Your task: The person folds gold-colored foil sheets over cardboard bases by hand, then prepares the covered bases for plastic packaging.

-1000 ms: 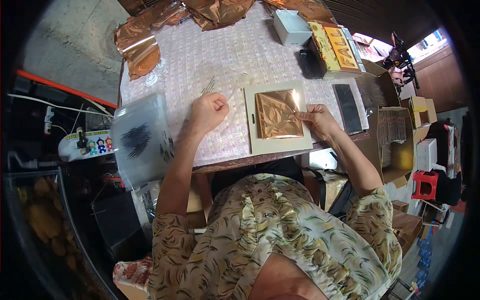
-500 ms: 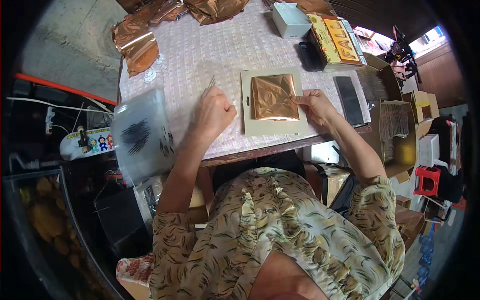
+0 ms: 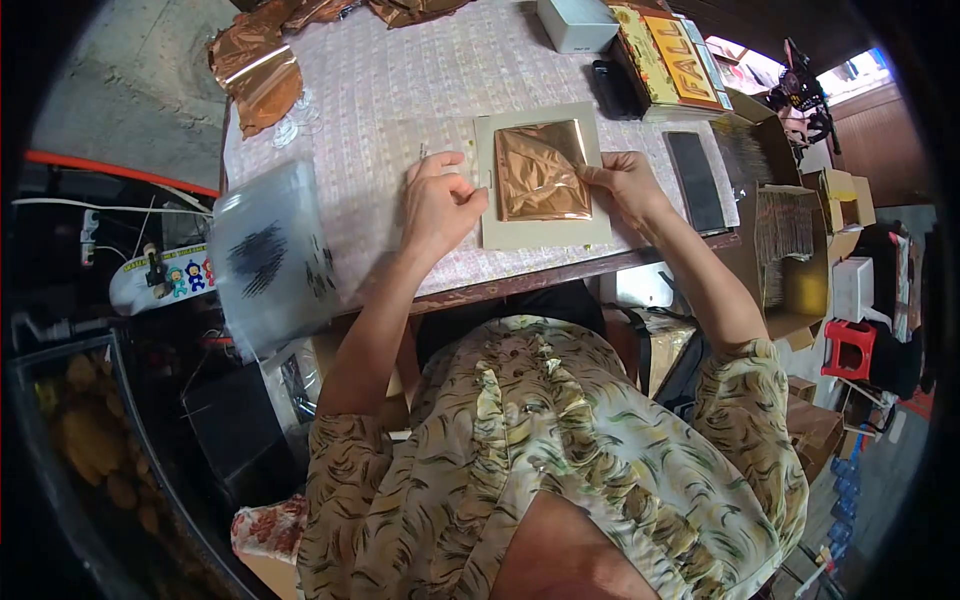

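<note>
A folded copper-coloured foil sheet (image 3: 543, 170) lies on a beige backing card (image 3: 535, 236). My right hand (image 3: 632, 188) grips the right side, its thumb over the foil and its other fingers partly hidden. Just left of the card is my left hand (image 3: 442, 208), with thumb and forefinger brought together. Thin dark strips (image 3: 422, 151) poke out above its curled fingers; their lower ends are hidden. More short dark strips (image 3: 258, 260) lie on a stack of clear plastic bags (image 3: 290, 190) at the table's left edge.
Crumpled copper foil (image 3: 262, 85) lies at the far left of the patterned table (image 3: 400, 70). Behind the card stand a white box (image 3: 577, 28), a black tray (image 3: 615, 90) and a box marked FALL (image 3: 680, 65). A dark flat slab (image 3: 695, 180) lies to the right.
My left hand has shifted right, closer to the card, and its fingers have loosened from a fist into a thumb-and-forefinger pinch. My right hand keeps its grip; the whole view has tilted slightly.
</note>
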`<state>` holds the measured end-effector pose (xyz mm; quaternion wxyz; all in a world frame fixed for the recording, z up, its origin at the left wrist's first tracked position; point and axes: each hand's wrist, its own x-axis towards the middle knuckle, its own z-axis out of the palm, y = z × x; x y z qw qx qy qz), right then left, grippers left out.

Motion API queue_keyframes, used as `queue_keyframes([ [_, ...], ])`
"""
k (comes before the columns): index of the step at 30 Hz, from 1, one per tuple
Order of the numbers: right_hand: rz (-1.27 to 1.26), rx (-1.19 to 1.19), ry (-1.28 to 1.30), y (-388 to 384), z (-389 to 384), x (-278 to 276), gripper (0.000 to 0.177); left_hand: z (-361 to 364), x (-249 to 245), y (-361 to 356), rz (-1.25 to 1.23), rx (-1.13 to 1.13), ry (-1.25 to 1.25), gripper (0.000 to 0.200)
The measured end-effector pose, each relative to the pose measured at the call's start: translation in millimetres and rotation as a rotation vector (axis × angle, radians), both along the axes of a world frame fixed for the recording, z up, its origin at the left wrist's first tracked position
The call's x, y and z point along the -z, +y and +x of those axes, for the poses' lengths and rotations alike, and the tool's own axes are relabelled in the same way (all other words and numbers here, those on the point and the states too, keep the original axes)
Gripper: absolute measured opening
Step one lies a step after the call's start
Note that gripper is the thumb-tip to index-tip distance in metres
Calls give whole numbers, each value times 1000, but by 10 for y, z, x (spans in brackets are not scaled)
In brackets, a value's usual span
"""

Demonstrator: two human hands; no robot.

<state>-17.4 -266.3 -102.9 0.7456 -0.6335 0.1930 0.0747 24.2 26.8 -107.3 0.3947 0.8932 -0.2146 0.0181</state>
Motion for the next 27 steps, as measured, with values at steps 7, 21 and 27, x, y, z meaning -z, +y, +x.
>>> queue_keyframes([
  [7, -115, -125, 4, 25, 12, -77, 11, -32, 10, -23, 38, -25, -62, 21],
  [21, 80, -16, 24, 308, 21, -3, 12, -89, 19, -66, 71, -15, -146, 21],
  [27, 144, 44, 152, 503, 73, -4, 11, -65, -10, -5, 100, -1, -207, 20],
])
